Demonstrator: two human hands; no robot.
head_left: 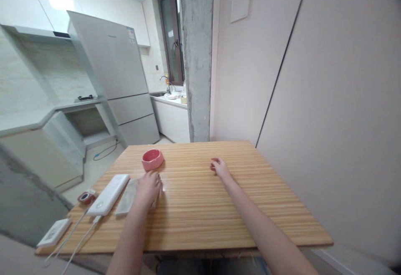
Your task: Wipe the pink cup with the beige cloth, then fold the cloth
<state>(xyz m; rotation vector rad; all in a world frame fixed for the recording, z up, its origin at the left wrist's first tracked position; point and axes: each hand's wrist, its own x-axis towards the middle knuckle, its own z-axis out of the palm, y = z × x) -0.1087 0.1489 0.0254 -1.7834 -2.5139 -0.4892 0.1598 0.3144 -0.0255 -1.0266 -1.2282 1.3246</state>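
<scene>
My left hand (148,188) rests on a flat grey cloth (127,199) on the left part of the wooden table, its fingers bent over the cloth's right side. The fingertips are partly hidden and a little blurred. Just beyond that hand sits a pink bowl (152,159) with angular sides. To the left of the cloth lies a white power bank (109,194) with a cable plugged into its near end. Farther right, my right hand (219,168) hovers low over or touches the tabletop, fingers loosely curled and apart, with nothing seen in them.
The wooden table (194,220) has a small red-brown device (87,197) and a white box (54,232) along its left edge. White cables (82,238) hang over the front. Behind stand a grey pillar (197,57), a fridge (109,57) and a sink counter (171,99); a wall is on the right.
</scene>
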